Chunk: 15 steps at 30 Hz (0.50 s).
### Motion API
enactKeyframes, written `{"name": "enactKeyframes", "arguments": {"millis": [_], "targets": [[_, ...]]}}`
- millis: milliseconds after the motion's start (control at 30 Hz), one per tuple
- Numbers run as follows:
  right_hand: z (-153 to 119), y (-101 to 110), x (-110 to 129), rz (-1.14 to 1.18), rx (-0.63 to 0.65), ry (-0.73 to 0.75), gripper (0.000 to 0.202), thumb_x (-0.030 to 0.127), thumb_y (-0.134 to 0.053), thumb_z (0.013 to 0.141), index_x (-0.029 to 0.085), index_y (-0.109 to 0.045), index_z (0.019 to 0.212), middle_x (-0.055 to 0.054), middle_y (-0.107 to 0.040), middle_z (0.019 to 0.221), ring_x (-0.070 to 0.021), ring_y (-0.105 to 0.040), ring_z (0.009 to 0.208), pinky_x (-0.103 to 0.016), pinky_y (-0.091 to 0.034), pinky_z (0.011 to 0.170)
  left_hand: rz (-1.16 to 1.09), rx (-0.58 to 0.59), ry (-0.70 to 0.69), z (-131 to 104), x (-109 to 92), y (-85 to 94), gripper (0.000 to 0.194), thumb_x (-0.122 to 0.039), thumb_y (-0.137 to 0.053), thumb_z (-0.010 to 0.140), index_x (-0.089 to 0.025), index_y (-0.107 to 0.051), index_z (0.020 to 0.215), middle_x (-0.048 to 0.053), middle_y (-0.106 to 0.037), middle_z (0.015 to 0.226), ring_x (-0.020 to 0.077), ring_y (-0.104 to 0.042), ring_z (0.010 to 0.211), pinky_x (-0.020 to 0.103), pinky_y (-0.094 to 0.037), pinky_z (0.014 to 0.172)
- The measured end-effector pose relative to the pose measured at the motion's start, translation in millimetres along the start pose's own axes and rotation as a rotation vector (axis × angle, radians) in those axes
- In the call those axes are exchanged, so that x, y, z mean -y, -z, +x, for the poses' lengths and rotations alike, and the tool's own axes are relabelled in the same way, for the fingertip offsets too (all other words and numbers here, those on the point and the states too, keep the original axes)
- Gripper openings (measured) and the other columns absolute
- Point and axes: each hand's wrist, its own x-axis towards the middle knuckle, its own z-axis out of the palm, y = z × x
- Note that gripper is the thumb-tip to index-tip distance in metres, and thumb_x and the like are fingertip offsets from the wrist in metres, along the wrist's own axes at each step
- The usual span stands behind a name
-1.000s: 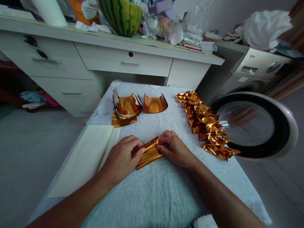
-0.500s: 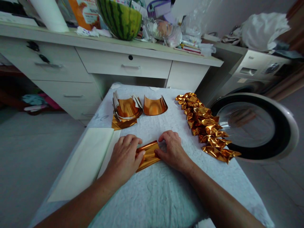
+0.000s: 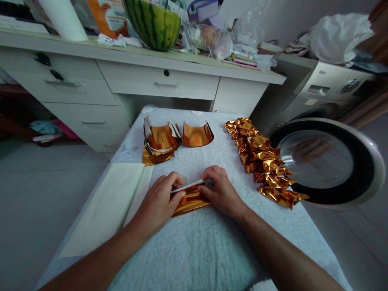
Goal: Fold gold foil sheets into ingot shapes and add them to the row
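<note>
Fingers of both the left hand [image 3: 162, 200] and right hand [image 3: 220, 189] pinch gold foil [image 3: 192, 199]; a watermelon [image 3: 152, 25] sits top centre-left.

Left hand [image 3: 165, 200] and right hand [image 3: 220, 188] face each other, fingers curled.

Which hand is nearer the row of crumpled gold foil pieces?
Right. The right hand is just left of the row, gripping the gold foil sheet; the left hand holds the sheet's far end.
</note>
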Motion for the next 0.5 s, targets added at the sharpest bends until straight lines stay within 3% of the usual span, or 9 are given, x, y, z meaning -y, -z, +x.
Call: {"name": "enactKeyframes", "arguments": {"millis": [133,233,367,500], "targets": [[0.5,1.9,-3.1,0.453,0.04,-0.057,0.016,0.026,-0.07,0.08,0.022,-0.057,0.087,0.001,-0.055,0.081,-0.0154,-0.05,0.077,-0.028,-0.039,0.071,-0.162,0.021,0.076,1.4,-2.8,4.3,0.022,-0.025,-0.057,0.084,-0.023,-0.057,0.106,0.0,-0.064,0.091,0.0188,-0.062,0.088,0.032,-0.047,0.079],[0.5,4.1,-2.3,0.766,0.152,-0.151,0.029,0.039,-0.076,0.077,0.021,-0.057,0.089,0.005,-0.051,0.072,-0.011,-0.045,0.063,-0.024,-0.034,0.058,-0.219,0.054,0.088,1.8,-4.6,7.9,0.015,-0.029,-0.058,0.086,-0.023,-0.063,0.099,-0.001,-0.066,0.09,0.0174,-0.063,0.084,0.029,-0.048,0.076],[-0.2,7.3,1.1,0.861,0.164,-0.183,0.031,0.041,-0.079,0.074,0.018,-0.058,0.076,0.005,-0.052,0.067,-0.0092,-0.045,0.061,-0.023,-0.034,0.058,-0.236,0.055,0.083,0.1,-6.4,9.6,0.013,-0.031,-0.058,0.087,-0.022,-0.065,0.093,-0.001,-0.067,0.086,0.0169,-0.063,0.081,0.027,-0.048,0.073],[-1.8,7.5,1.6,0.897,0.15,-0.19,0.028,0.041,-0.077,0.077,0.018,-0.061,0.076,0.003,-0.058,0.069,-0.0099,-0.05,0.063,-0.023,-0.037,0.06,-0.284,0.047,0.114,-0.9,-7.7,9.4,0.014,-0.033,-0.059,0.086,-0.021,-0.065,0.091,-0.001,-0.067,0.085,0.0163,-0.063,0.078,0.025,-0.048,0.068]]}}
